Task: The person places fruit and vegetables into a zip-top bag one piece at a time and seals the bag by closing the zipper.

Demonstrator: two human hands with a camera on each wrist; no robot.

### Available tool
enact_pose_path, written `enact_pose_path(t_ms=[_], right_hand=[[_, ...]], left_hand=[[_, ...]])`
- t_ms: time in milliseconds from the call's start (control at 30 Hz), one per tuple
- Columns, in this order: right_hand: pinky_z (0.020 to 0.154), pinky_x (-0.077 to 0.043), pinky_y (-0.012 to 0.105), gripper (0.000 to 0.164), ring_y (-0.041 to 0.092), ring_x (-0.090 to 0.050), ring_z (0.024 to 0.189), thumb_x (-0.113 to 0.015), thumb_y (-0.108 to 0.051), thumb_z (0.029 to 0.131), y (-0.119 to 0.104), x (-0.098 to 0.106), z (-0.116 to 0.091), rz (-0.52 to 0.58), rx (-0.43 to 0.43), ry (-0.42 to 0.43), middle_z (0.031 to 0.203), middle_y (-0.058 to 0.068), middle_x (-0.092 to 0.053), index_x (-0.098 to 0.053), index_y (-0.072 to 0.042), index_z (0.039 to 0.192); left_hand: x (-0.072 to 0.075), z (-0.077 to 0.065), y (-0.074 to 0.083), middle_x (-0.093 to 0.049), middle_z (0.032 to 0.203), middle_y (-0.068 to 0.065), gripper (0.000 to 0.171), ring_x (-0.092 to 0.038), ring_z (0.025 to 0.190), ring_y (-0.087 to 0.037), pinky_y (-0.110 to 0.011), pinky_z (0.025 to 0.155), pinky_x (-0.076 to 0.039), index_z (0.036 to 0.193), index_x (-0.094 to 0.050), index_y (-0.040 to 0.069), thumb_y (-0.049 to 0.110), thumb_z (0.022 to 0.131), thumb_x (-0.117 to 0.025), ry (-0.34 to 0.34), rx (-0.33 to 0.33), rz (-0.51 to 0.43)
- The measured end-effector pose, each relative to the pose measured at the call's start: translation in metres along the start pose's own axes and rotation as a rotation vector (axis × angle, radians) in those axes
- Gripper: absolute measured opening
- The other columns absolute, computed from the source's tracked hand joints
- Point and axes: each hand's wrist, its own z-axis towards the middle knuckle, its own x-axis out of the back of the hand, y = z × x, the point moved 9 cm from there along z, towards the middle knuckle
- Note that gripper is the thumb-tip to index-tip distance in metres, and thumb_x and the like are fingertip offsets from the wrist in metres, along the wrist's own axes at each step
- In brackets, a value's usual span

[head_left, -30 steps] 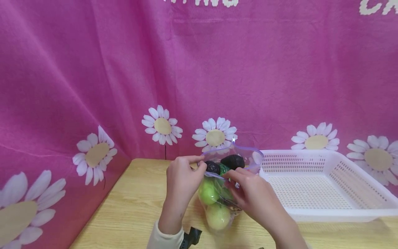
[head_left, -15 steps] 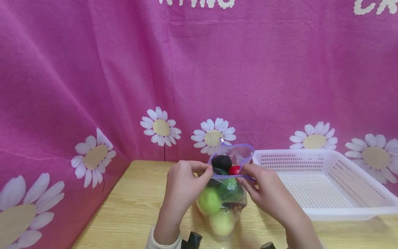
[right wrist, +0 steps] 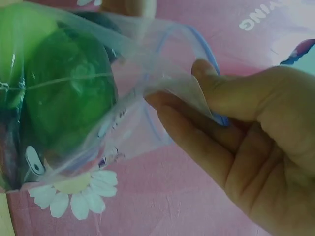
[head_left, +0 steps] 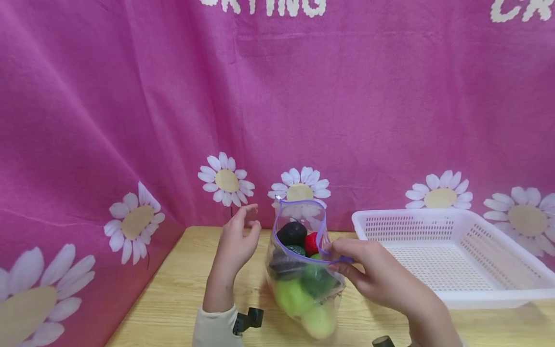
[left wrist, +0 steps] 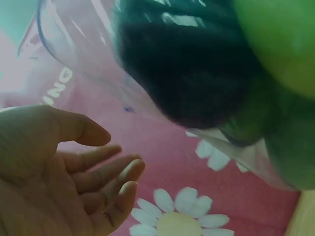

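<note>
A clear zip bag (head_left: 283,251) with a purple zip rim stands on the table, its mouth gaping. Inside show a dark rounded piece (head_left: 292,233), a red piece (head_left: 311,244), a green one (right wrist: 74,83), a lime-green fruit (head_left: 291,296) and a pale yellow-green fruit (head_left: 319,320). At the bag's right corner, my right hand (head_left: 383,277) pinches the rim between thumb and fingers. My left hand (head_left: 236,241) is off the bag's left side, fingers loosely bent and holding nothing; the left wrist view shows a gap between it and the plastic. A small slider (head_left: 278,197) sits at the rim's far left corner.
A white perforated plastic basket (head_left: 433,299) stands right of the bag on the light wooden table (head_left: 173,289). Behind hangs a magenta cloth (head_left: 368,96) printed with white daisies, which also runs along the table's left edge.
My left hand has let go of the rim and drawn back left. The bag's mouth has turned and shifted left, and the red piece has come into sight. My right hand still pinches the rim.
</note>
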Motion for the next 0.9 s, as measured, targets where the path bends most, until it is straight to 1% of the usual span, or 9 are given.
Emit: enact_pose_path(t_ms=[133, 233, 267, 333, 367, 500, 600, 767, 900], right_hand=[[0.078, -0.053, 0.017, 0.027, 0.006, -0.066, 0.084, -0.074, 0.008, 0.083, 0.001, 0.001, -0.004, 0.032, 0.033, -0.066, 0.089, -0.007, -0.069, -0.067, -0.015, 0.095], [0.076, -0.051, 0.017, 0.029, 0.005, -0.063, 0.082, -0.073, 0.009, 0.084, 0.001, 0.002, -0.009, 0.064, 0.06, -0.11, 0.085, -0.009, -0.065, -0.064, -0.017, 0.094], [0.075, -0.05, 0.017, 0.029, 0.004, -0.062, 0.081, -0.073, 0.009, 0.084, 0.001, 0.002, -0.011, 0.075, 0.064, -0.126, 0.085, -0.009, -0.064, -0.063, -0.017, 0.094], [0.074, -0.051, 0.017, 0.028, 0.004, -0.062, 0.081, -0.071, 0.009, 0.086, 0.001, 0.001, -0.014, 0.103, 0.076, -0.156, 0.086, -0.008, -0.065, -0.063, -0.016, 0.097], [0.074, -0.051, 0.018, 0.027, 0.005, -0.062, 0.082, -0.071, 0.008, 0.087, 0.0, 0.001, -0.015, 0.114, 0.084, -0.168, 0.088, -0.007, -0.065, -0.063, -0.015, 0.098], [0.076, -0.052, 0.019, 0.027, 0.005, -0.062, 0.084, -0.07, 0.007, 0.088, 0.001, 0.002, -0.018, 0.123, 0.071, -0.183, 0.09, -0.008, -0.065, -0.064, -0.016, 0.101], [0.072, -0.053, 0.018, 0.034, 0.004, -0.061, 0.08, -0.071, 0.013, 0.084, 0.005, 0.011, -0.018, 0.053, 0.045, -0.12, 0.087, -0.01, -0.063, -0.064, -0.018, 0.097], [0.057, -0.047, 0.013, 0.04, 0.001, -0.056, 0.07, -0.074, 0.017, 0.076, 0.012, 0.033, -0.017, -0.139, -0.017, 0.047, 0.079, -0.012, -0.059, -0.067, -0.019, 0.089], [0.055, -0.045, 0.012, 0.037, 0.0, -0.054, 0.069, -0.078, 0.014, 0.074, 0.014, 0.044, -0.016, -0.245, -0.045, 0.138, 0.078, -0.012, -0.06, -0.07, -0.019, 0.087]], left_hand=[[-0.009, 0.004, -0.001, -0.058, 0.143, -0.016, 0.044, -0.059, 0.118, -0.031, -0.048, 0.094, -0.054, 0.142, -0.054, 0.003, 0.005, 0.099, -0.054, -0.049, -0.088, -0.016], [-0.02, 0.006, 0.003, -0.05, 0.151, -0.012, 0.05, -0.06, 0.09, -0.026, -0.038, 0.07, -0.055, 0.149, -0.048, 0.007, 0.004, 0.099, -0.054, -0.083, -0.155, -0.04], [-0.024, 0.007, 0.004, -0.047, 0.154, -0.01, 0.052, -0.056, 0.088, -0.022, -0.033, 0.065, -0.052, 0.15, -0.046, 0.008, 0.003, 0.099, -0.054, -0.094, -0.172, -0.053], [-0.034, 0.008, 0.005, -0.045, 0.155, -0.011, 0.054, -0.045, 0.067, -0.017, -0.028, 0.052, -0.042, 0.152, -0.043, 0.008, 0.001, 0.099, -0.052, -0.117, -0.202, -0.085], [-0.038, 0.008, 0.006, -0.046, 0.153, -0.012, 0.054, -0.04, 0.061, -0.016, -0.026, 0.051, -0.042, 0.152, -0.042, 0.008, 0.001, 0.099, -0.051, -0.122, -0.209, -0.1], [-0.046, 0.009, 0.005, -0.06, 0.133, -0.017, 0.043, -0.058, 0.075, -0.016, -0.025, 0.067, -0.055, 0.144, -0.047, 0.003, 0.005, 0.101, -0.053, -0.104, -0.227, -0.141], [-0.047, 0.009, 0.002, -0.068, 0.114, -0.014, 0.032, -0.065, 0.102, -0.023, -0.033, 0.081, -0.059, 0.132, -0.057, 0.002, 0.012, 0.102, -0.06, -0.092, -0.214, -0.17], [-0.042, 0.009, 0.003, -0.074, 0.096, -0.003, 0.015, -0.069, 0.096, -0.02, -0.035, 0.082, -0.059, 0.105, -0.073, 0.008, 0.019, 0.095, -0.072, -0.053, -0.225, -0.132], [-0.027, 0.007, 0.011, -0.074, 0.092, -0.002, 0.008, -0.07, 0.087, -0.017, -0.033, 0.077, -0.059, 0.095, -0.074, 0.007, 0.015, 0.093, -0.074, 0.07, -0.287, -0.072]])
